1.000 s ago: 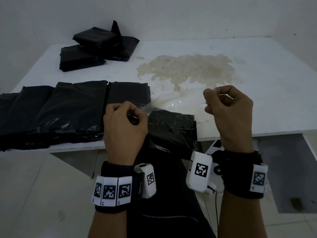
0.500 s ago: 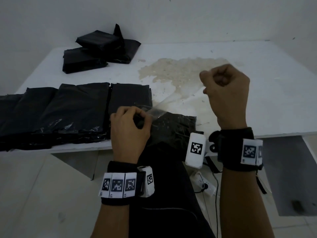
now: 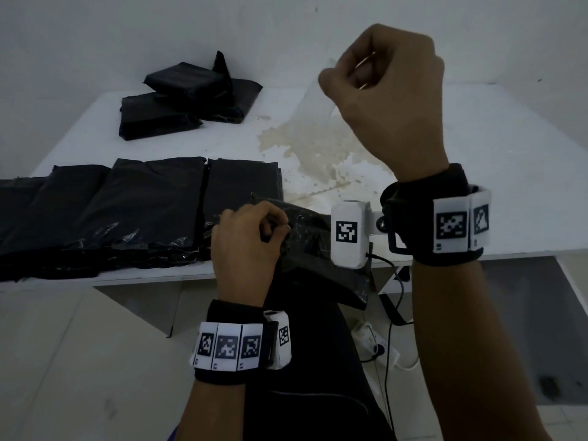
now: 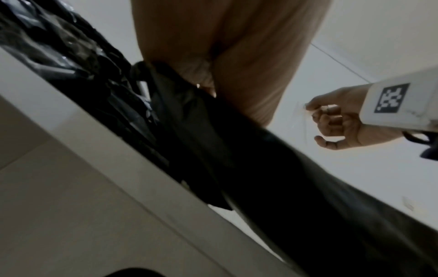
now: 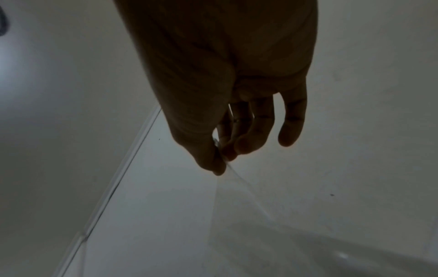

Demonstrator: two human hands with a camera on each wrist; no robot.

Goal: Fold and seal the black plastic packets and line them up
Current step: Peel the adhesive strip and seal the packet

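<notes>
At the near table edge (image 3: 143, 276), a black packet (image 3: 313, 237) was gripped by the curled fingers of the left hand (image 3: 246, 243). Beside it, sealed packets (image 3: 140, 211) were lined up. Higher, a clear strip (image 3: 313, 113) was pinched by the raised right hand (image 3: 386, 93). Farther back, more packets (image 3: 187, 100) were piled.

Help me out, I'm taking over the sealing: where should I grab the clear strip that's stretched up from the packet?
Pinch the clear strip at its raised free end, coming from above, as the right hand does now. It is thin, flat and pulled taut, so thumb and fingertip on its two faces probably hold best. The left hand grips the black packet at the table edge.
</notes>
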